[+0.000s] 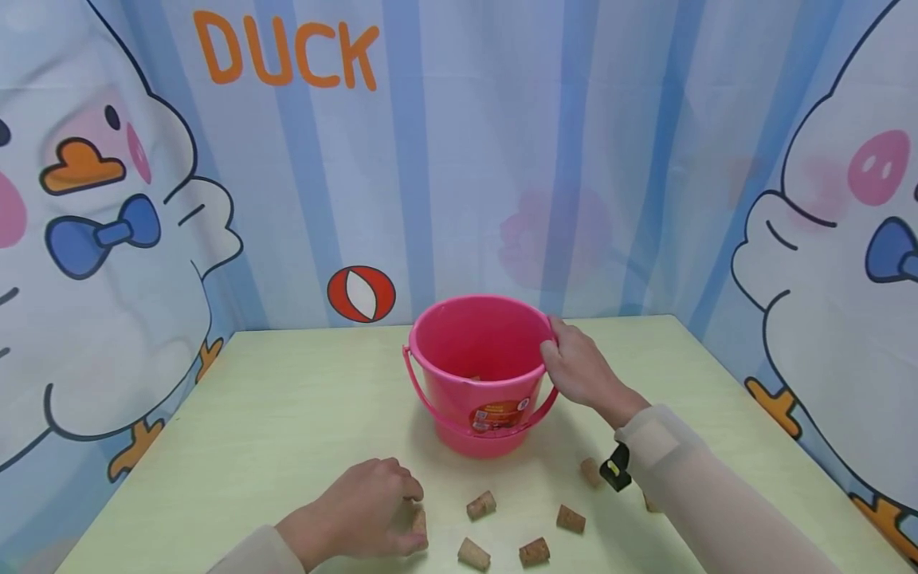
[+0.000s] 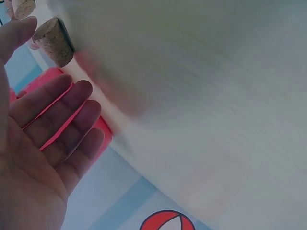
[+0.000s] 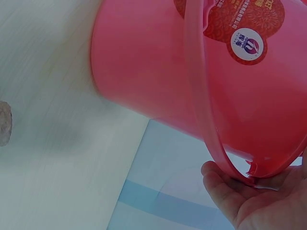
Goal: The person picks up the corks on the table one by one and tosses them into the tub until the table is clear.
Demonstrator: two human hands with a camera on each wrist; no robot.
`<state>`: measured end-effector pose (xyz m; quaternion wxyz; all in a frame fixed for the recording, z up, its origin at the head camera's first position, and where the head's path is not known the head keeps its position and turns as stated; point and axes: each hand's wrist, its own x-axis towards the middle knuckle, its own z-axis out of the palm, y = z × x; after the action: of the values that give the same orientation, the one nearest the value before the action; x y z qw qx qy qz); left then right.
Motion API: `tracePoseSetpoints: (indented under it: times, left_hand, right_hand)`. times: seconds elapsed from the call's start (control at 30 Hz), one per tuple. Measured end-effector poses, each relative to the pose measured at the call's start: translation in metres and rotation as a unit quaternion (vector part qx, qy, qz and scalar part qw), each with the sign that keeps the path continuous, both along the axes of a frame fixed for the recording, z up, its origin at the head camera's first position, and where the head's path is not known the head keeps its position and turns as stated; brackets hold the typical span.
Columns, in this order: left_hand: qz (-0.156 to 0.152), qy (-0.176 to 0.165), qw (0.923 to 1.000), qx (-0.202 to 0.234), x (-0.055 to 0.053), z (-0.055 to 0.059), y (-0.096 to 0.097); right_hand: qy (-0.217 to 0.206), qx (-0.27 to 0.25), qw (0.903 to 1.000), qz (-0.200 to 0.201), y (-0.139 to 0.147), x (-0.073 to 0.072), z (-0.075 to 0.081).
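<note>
A pink bucket [image 1: 480, 438] stands upright on the table, its handle hanging down in front. My right hand [image 1: 584, 371] grips the bucket's rim at the right side; in the right wrist view the fingers [image 3: 223, 194] curl at the handle's joint. Over the table, left of the loose corks, is my left hand [image 1: 366, 510]. A cork [image 2: 53, 42] stands between its thumb and fingers [image 2: 62, 112], which are spread around it without pinching. Something cork-coloured [image 1: 473, 378] shows inside the bucket, mostly hidden by the rim.
Several corks lie in front of the bucket, among them one cork [image 1: 481, 505] near its base and another cork [image 1: 534, 552] at the front. One cork [image 1: 651, 503] is partly hidden by the right sleeve. Behind the pale table [image 1: 308, 383] hangs a curtain [image 1: 473, 159] with duck drawings.
</note>
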<state>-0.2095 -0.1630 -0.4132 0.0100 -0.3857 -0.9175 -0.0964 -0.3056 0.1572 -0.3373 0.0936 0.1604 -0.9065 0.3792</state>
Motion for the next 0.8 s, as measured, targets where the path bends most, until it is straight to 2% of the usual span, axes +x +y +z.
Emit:
tracePoseSetpoints:
  times: [0.3,0.8]
  left_hand:
    - [-0.011,0.023,0.9995,-0.017,0.0,-0.0043,0.0004]
    - [-0.01,0.027,0.9994,-0.018,0.0007,-0.0057,0.0016]
  right_hand:
    - [-0.004,-0.004,1.0,0.0,-0.0005,-0.0003,-0.0007]
    - [0.001,-0.002,1.0,0.0,0.0,-0.0016,-0.0015]
